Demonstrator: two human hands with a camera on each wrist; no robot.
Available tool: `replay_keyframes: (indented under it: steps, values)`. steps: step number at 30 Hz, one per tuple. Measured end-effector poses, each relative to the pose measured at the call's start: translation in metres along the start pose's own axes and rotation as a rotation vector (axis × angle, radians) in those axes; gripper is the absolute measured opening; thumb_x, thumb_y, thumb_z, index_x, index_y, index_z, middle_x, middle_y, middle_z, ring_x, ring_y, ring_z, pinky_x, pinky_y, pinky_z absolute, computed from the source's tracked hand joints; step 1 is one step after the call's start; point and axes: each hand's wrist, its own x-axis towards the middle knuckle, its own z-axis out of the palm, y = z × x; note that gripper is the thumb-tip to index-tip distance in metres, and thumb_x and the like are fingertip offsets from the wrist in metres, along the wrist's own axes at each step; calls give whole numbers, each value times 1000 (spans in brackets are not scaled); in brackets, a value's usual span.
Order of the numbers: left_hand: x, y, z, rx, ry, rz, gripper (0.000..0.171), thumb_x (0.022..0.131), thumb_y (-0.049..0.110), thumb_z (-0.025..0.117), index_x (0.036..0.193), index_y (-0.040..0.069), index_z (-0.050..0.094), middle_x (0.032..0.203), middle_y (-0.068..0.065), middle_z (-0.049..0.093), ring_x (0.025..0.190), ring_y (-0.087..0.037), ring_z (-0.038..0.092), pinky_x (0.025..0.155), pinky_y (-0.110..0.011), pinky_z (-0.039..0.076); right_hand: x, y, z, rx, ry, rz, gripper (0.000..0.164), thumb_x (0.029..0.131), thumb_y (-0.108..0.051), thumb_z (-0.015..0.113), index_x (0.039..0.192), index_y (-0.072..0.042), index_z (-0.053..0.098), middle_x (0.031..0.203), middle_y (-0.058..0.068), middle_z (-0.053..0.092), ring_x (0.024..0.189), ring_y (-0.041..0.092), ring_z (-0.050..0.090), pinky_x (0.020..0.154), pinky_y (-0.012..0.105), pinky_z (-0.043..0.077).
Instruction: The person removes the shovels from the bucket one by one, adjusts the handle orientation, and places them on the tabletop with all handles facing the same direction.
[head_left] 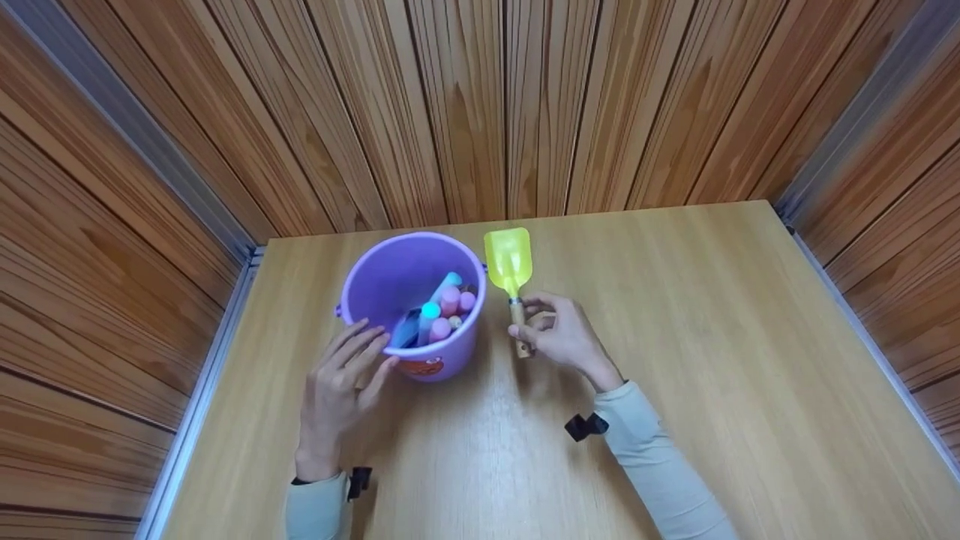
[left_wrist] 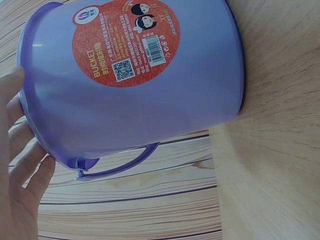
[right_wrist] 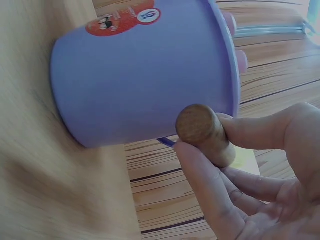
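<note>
Wooden and round-ended, the handle (right_wrist: 204,134) of a yellow scoop (head_left: 509,262) is pinched by the right hand (head_left: 559,336), thumb on one side and curled fingers (right_wrist: 260,132) on the other, as is shown plainly in the right wrist view. The scoop is seen lying on the worktop (head_left: 675,337), its blade pointed away from the person and its handle towards them, just right of a purple bucket (head_left: 411,300). The blade is set close beside the bucket's rim; whether the two touch cannot be told.

The left hand (head_left: 337,390) is laid with straight, relaxed fingers (left_wrist: 25,165) against the near left rim of the bucket; nothing is gripped by it. In the left wrist view the fingertips are seen touching the rim, near the point where the thin handle (left_wrist: 120,165) is hinged.

The bucket is stood upright on the worktop, between the two hands and towards the far left. A red round label (left_wrist: 125,40) is borne on its near wall. Inside, several toys are stacked on end: a light blue piece (head_left: 439,296) and some pink rounded ones (head_left: 450,304). Their exact kinds cannot be made out.

Pale sleeves (head_left: 652,457) are worn on both arms. The worktop is enclosed by wood-panelled walls (head_left: 480,105) on three sides.
</note>
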Motion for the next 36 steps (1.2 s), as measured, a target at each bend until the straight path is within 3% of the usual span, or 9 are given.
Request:
replay_keyframes:
  steps: [8,16,24,29,36]
  values:
    - [-1,0,2,-14,-1,-1,51,81,18,85,130,21,68,131,2,67,132,-21,55,110,-35,44,-2,16,1,5,53,-25,45,82,-7,82,123,-1,65,107,16,68,80,28,70,64,33,62]
    - [2,-1,3,10,5,23,48,82,21,84,128,18,70,129,0,68,132,-23,55,107,-44,48,-2,26,2,23,70,-29,48,81,-5,82,122,6,63,105,17,69,77,20,69,67,28,61]
    - [2,-2,3,2,-3,11,52,82,19,85,130,21,68,130,0,68,133,-21,54,112,-36,43,1,38,5,41,59,14,46,81,-4,81,122,5,63,107,19,68,78,21,70,70,36,63]
    - [0,-2,1,3,-3,10,56,78,16,87,131,21,68,130,0,68,132,-23,55,114,-31,40,4,46,9,36,46,43,48,82,-4,81,125,5,62,110,18,67,84,22,70,73,31,62]
    - [0,-2,0,4,0,17,56,78,16,87,130,20,68,130,0,68,132,-23,55,114,-29,39,6,54,15,55,27,86,47,82,-6,80,125,4,62,108,19,68,81,23,71,64,36,63]
